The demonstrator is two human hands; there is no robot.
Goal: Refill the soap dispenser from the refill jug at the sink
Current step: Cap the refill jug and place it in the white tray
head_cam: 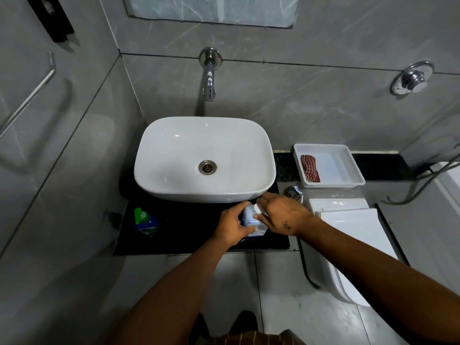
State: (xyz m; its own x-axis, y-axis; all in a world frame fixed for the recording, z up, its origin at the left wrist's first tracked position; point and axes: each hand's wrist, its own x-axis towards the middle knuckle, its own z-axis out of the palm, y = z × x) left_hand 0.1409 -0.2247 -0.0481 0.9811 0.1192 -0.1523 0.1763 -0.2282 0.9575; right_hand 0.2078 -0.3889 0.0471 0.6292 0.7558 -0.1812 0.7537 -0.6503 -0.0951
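A white refill jug (250,216) with a blue label stands on the black counter (189,232) in front of the white basin (204,158). My left hand (232,226) grips the jug's body from the left, thumb across its front. My right hand (281,214) lies over the jug's top from the right, its fingers at the white cap (257,209). Most of the jug is hidden by both hands. A blue soap dispenser (145,221) with a green pump top stands at the counter's left end, apart from both hands.
A chrome wall tap (209,78) hangs over the basin. To the right, a white tray (328,165) holds a red checked cloth (310,168). A white toilet cistern and lid (348,235) sit right of the counter. A towel bar (27,95) is on the left wall.
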